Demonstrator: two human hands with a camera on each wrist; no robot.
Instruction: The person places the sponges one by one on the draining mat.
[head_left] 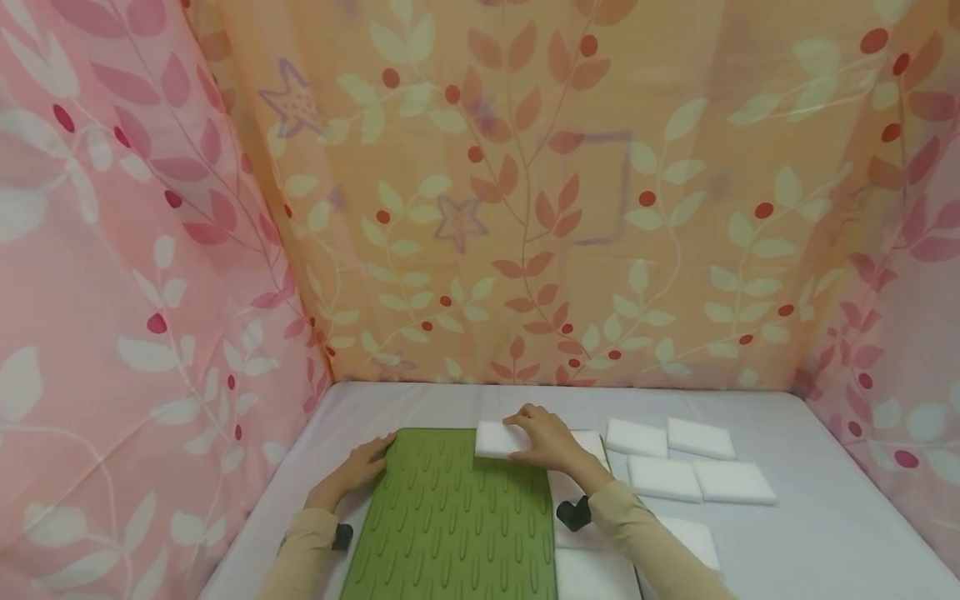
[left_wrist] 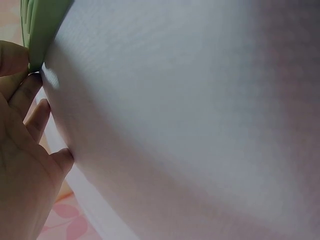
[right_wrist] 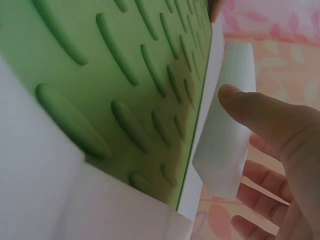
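Note:
A green mat (head_left: 457,517) with rows of raised oblong ridges lies at the front middle of the table. My right hand (head_left: 551,442) holds a white sponge block (head_left: 495,439) over the far edge of the mat. In the right wrist view, the thumb presses one face of the block (right_wrist: 227,125) and the fingers lie behind it. More white blocks (head_left: 596,575) line the mat's right side, partly hidden by my right forearm. My left hand (head_left: 363,462) is at the mat's far left corner, with thumb and forefinger pinching its edge and the other fingertips on the table.
Several loose white blocks (head_left: 663,477) lie on the pale tabletop (head_left: 840,525) to the right of the mat. Patterned cloth (head_left: 540,208) hangs behind the table and along both sides. A black wrist device (head_left: 573,513) shows by my right cuff.

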